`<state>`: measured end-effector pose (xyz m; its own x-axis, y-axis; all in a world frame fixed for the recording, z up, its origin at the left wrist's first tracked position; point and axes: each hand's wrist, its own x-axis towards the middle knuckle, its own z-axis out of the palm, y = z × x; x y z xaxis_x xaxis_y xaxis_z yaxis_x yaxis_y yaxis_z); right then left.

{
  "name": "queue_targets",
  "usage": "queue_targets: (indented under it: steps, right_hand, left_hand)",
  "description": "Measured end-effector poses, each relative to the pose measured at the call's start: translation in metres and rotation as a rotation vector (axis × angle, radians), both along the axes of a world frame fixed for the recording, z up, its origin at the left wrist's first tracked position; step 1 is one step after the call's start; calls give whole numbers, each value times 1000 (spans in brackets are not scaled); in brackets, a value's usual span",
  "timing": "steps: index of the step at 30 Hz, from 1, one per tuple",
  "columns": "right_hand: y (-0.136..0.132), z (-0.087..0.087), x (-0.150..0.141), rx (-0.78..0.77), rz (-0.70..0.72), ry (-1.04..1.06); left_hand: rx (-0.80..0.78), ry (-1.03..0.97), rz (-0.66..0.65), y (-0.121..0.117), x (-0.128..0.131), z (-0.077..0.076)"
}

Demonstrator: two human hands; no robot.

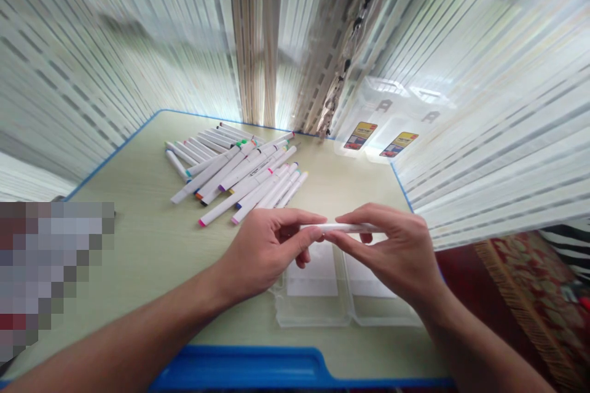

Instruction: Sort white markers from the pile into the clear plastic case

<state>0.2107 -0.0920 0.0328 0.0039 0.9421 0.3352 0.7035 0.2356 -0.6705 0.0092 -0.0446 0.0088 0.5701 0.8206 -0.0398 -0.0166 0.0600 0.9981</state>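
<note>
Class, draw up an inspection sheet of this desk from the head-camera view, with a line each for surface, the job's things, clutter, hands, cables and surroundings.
Surface: pale wood-grain desktop with blue edging.
Job's things: loose pile of white markers with coloured ends; one held white marker above a clear plastic tray.
Clutter: clear plastic packets with yellow labels, beyond the desk's far right corner.
Grippers: left hand and right hand pinch the held white marker from either end.
Cables: nothing seen.
Surroundings: sheer striped curtains; patterned red rug at lower right.
</note>
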Motion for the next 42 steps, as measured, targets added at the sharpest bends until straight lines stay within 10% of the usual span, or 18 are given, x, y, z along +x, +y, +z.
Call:
queue_targets:
  steps: [12,42]
  right_hand:
    - [1,4,0,-40,50,-90]
    - [5,5,6,-306,144,433]
  left_hand:
    - [39,-12,-51,0,0,-1]
    - [-178,-104,-48,7,0,7]
